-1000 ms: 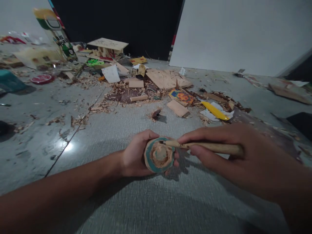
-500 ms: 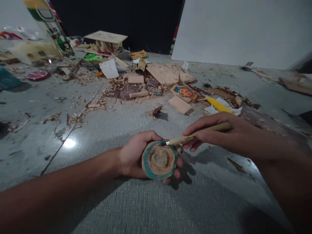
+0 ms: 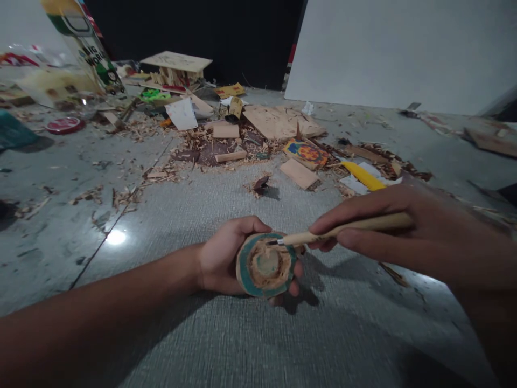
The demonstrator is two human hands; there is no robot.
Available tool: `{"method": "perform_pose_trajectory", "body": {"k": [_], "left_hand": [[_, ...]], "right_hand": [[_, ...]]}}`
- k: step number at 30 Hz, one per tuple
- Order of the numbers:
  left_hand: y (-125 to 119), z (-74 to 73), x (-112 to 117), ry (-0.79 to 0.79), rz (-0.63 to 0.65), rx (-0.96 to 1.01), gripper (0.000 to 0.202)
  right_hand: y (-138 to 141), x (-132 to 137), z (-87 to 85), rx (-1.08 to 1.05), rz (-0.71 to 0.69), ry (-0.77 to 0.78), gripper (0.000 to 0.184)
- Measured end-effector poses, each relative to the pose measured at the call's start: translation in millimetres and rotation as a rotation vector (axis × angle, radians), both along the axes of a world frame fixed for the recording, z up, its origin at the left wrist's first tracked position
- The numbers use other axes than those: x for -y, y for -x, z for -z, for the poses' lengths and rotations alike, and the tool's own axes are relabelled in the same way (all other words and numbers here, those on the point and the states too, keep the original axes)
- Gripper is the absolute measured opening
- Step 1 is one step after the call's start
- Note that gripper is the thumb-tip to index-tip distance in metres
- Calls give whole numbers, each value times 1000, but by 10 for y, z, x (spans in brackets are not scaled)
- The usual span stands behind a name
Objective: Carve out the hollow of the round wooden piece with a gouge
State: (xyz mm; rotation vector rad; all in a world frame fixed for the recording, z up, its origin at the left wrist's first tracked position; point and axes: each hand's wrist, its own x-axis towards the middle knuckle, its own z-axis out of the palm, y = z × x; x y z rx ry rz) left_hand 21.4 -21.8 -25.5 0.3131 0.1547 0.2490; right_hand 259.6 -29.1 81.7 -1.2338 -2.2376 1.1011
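Disc (image 3: 266,264), teal-rimmed with a rough ring groove, sits gripped in the left hand (image 3: 222,254), fingertips showing past its right edge. Chisel (image 3: 363,224) reaches in from the right, tip at the groove's upper side; right hand (image 3: 407,242) pinches the handle, thumb against fingers.

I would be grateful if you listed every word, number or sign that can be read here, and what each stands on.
"BIG WORLD", the last letter faint: on the tall container at back left.
Too small or blurred to read: the marks on the wooden-handled tool in the right hand, the red round lid and the yellow packet.
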Motion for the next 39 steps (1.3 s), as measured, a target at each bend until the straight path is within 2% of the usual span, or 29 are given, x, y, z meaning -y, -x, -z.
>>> {"method": "perform_pose_trajectory", "body": {"k": [4, 12, 20, 26, 30, 34, 37, 39], "left_hand": [[3, 20, -4, 0, 7, 16, 44], [2, 6, -19, -11, 24, -16, 44], [2, 15, -1, -12, 3, 11, 45], [2, 7, -10, -30, 19, 1, 49], [-6, 15, -6, -37, -2, -7, 49], [-12, 9, 1, -23, -43, -5, 46], [-9, -17, 3, -40, -68, -27, 46], [-2, -35, 4, -36, -103, -50, 47]], "right_hand": [[91, 35, -7, 21, -29, -110, 16], [146, 108, -48, 62, -47, -224, 21], [98, 105, -49, 71, 26, -116, 17], [22, -5, 20, 6, 28, -7, 18], [-4, -36, 32, -18, 4, 5, 16], [82, 83, 3, 77, -9, -176, 16], [207, 212, -4, 126, -73, -353, 16], [276, 267, 14, 113, -126, -405, 16]]}}
